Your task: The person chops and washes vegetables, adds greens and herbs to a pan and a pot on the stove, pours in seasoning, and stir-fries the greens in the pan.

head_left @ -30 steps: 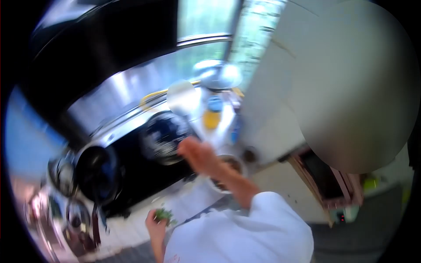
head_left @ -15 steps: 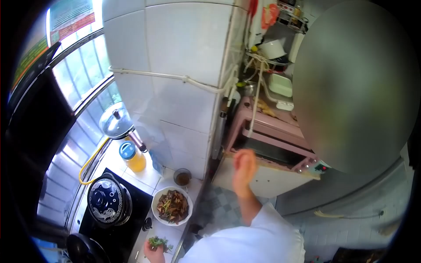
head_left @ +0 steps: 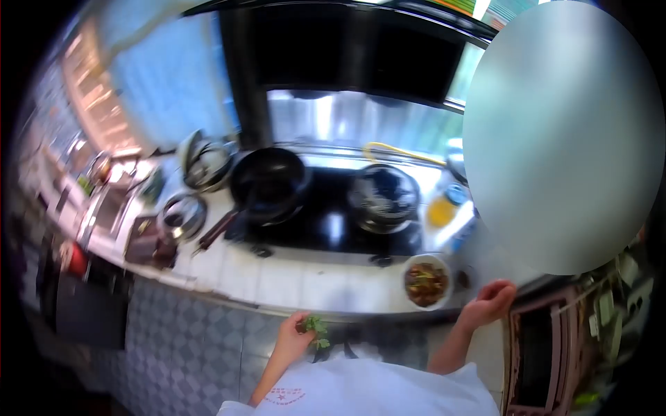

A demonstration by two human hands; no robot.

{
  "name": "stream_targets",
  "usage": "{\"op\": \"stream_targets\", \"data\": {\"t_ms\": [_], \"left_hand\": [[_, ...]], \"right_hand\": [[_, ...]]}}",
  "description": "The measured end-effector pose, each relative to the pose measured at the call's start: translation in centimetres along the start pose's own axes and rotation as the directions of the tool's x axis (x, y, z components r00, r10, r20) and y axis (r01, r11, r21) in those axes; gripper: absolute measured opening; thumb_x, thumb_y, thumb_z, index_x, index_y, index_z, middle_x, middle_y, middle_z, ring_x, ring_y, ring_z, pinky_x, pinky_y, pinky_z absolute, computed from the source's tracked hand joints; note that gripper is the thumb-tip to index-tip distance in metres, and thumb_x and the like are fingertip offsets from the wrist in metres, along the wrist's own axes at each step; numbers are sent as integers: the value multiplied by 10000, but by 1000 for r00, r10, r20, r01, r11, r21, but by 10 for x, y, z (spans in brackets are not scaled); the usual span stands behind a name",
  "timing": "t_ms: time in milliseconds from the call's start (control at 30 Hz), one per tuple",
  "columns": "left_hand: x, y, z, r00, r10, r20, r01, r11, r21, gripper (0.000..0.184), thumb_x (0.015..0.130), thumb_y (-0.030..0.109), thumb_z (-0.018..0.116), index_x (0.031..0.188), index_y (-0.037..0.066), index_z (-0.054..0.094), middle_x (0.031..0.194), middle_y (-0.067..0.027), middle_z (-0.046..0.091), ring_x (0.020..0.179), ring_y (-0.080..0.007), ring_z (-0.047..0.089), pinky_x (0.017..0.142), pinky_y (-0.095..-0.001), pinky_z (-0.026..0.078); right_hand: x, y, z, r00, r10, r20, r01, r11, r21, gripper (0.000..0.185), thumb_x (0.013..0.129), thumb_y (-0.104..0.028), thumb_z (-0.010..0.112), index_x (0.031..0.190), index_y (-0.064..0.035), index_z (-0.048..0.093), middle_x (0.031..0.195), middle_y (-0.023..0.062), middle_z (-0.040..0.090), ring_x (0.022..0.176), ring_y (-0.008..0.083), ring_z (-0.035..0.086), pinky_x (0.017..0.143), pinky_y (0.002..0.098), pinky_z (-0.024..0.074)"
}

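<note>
My left hand (head_left: 294,338) is closed on a small bunch of green herbs (head_left: 316,331), held in front of the counter's edge. My right hand (head_left: 490,302) is raised at the right with its fingers curled; whether anything is in it cannot be made out. Just left of that hand, a white bowl (head_left: 448,279) of brown food with green strips stands on the counter. A small dark cup (head_left: 465,277) sits between the bowl and my right hand.
A black wok (head_left: 269,182) and a lidded pot (head_left: 383,197) stand on the black stove (head_left: 333,232). Behind the bowl is a yellow jar (head_left: 442,210) with a blue lid. Pots and a sink (head_left: 109,208) are leftward; a pink oven (head_left: 555,353) is at the right.
The view has swung left from the oven side back to the stove. My left hand still holds the herbs. My right hand now appears beside the bowl, its fingers curled.
</note>
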State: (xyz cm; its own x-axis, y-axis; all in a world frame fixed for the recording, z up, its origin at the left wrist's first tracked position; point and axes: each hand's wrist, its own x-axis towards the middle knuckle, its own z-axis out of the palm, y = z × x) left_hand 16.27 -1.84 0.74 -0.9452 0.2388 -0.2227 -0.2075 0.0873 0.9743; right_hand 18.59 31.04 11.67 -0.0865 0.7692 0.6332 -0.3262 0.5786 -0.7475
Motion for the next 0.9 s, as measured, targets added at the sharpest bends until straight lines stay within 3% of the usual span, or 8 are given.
{"op": "stream_targets", "data": {"t_ms": [100, 267, 333, 400, 500, 633, 800, 900], "left_hand": [[-54, -39, -77, 983, 49, -179, -52, 999, -13, 270, 710, -71, 592, 970, -4, 562, 817, -52, 602, 689, -110, 590, 598, -238, 505], [-156, -80, -193, 897, 0, -442, -11, 1000, -22, 264, 696, -131, 559, 929, -5, 552, 830, -27, 593, 724, -104, 587, 613, -240, 514], [-191, -82, -227, 847, -16, -532, -18, 998, -59, 254, 704, -126, 558, 928, -6, 550, 822, -32, 593, 714, -109, 590, 603, -243, 516], [-222, -83, -259, 785, -46, -618, -32, 993, -114, 234, 719, -116, 555, 927, -9, 547, 806, -41, 594, 693, -120, 596, 583, -250, 520], [-247, -97, -296, 727, -83, -681, -48, 984, -171, 204, 730, -102, 559, 915, -20, 541, 807, -56, 590, 655, -126, 591, 539, -254, 508], [-258, -116, -340, 655, -157, -739, -103, 950, -294, 184, 738, -95, 558, 907, -27, 534, 803, -70, 582, 622, -131, 579, 505, -248, 493], [-238, -121, -417, 596, -186, -781, -148, 931, -335, 183, 737, -95, 559, 905, -26, 533, 788, -65, 577, 623, -138, 584, 507, -252, 495], [-219, -124, -489, 594, -242, -767, -65, 936, -346, 226, 745, -103, 565, 959, -42, 527, 855, -82, 581, 695, -147, 593, 547, -249, 507]], "right_hand": [[-74, -57, 59, 971, -115, 210, 124, 992, -30, 338, 955, -241, 347, 641, -115, 367, 567, -17, 288, 479, 85, 278, 442, 208, 206], [-263, -133, 117, 801, -17, 598, -266, 886, 381, 277, 933, -217, 365, 690, -88, 390, 578, 5, 352, 473, 107, 304, 452, 246, 261], [-351, -167, 117, 620, 9, 784, -524, 749, 406, 194, 892, -181, 446, 731, -74, 431, 587, 23, 390, 482, 124, 335, 454, 251, 289], [-413, -200, 117, 543, -202, 815, -303, 858, 414, 127, 854, -135, 511, 764, -49, 485, 618, 54, 460, 503, 130, 413, 464, 261, 337], [-475, -237, 133, 91, -84, 992, -422, 900, 115, 75, 817, -100, 561, 841, -36, 530, 690, 72, 547, 580, 143, 539, 525, 280, 422], [-548, -248, 199, -88, -69, 994, -357, 934, 33, 125, 767, -112, 599, 869, -49, 562, 702, 88, 592, 633, 180, 587, 574, 297, 462], [-640, -225, 312, -160, -5, 987, -336, 941, -49, 181, 754, -166, 605, 891, -47, 592, 754, 112, 618, 698, 234, 606, 645, 333, 479], [-712, -206, 416, 1, -53, 999, -195, 979, 52, 186, 754, -119, 617, 911, -25, 584, 741, 94, 623, 688, 192, 605, 633, 299, 469]]}}
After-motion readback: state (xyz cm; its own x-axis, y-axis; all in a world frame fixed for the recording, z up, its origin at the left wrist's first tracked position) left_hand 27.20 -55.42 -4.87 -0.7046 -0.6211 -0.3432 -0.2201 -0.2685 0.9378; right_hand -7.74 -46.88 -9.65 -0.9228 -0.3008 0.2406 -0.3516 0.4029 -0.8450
